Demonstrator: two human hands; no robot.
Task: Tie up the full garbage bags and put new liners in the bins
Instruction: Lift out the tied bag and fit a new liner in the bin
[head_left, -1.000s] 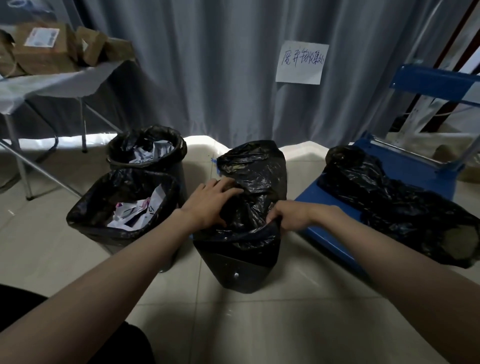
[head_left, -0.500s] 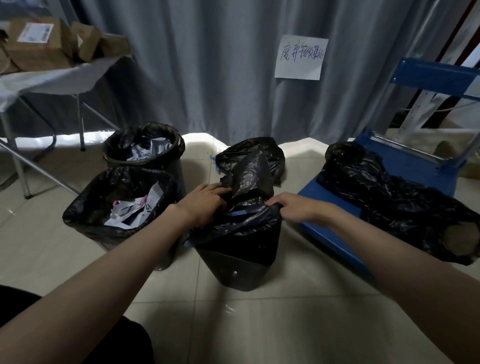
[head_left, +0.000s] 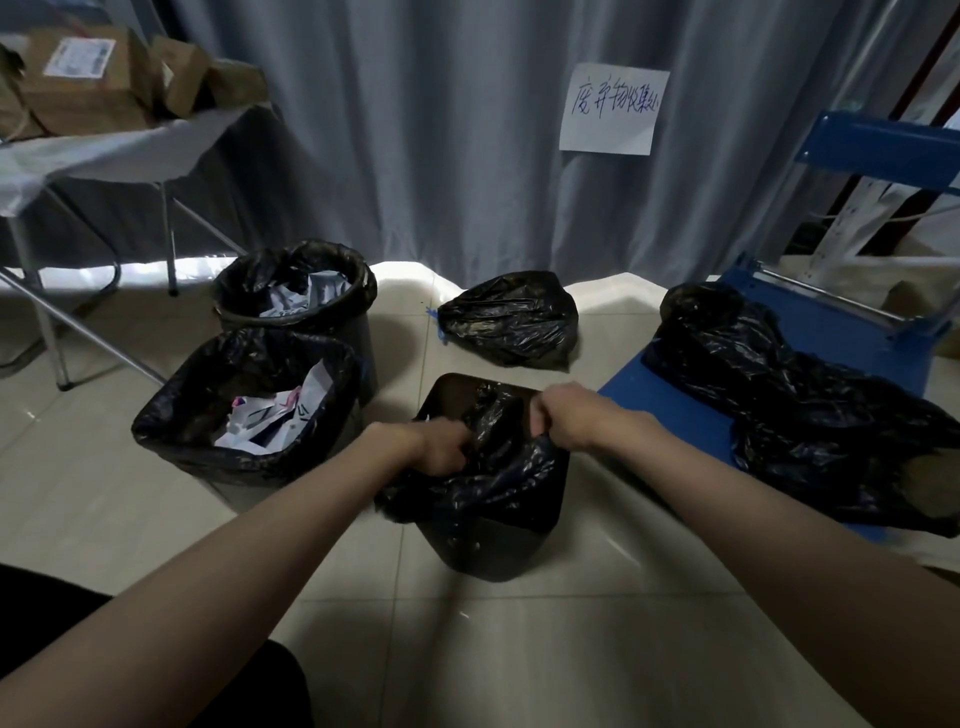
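Pale floor tiles (head_left: 519, 649) carry a dark upright bin (head_left: 498, 545) where left hand (head_left: 441, 449) and right hand (head_left: 566, 418) each clench fingers on a black liner (head_left: 493, 478) bunched across its mouth, a tied garbage bag (head_left: 511, 319) lying sideways beyond.

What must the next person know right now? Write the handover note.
Left hand and right hand both grip the new liner, half spread over the front bin.
Done: one full bag lies on the floor by the curtain.
Left: finish seating this liner; then the near left bin and the far left bin, both with paper waste, need tying and relining.
Spare bags lie on the blue chair.
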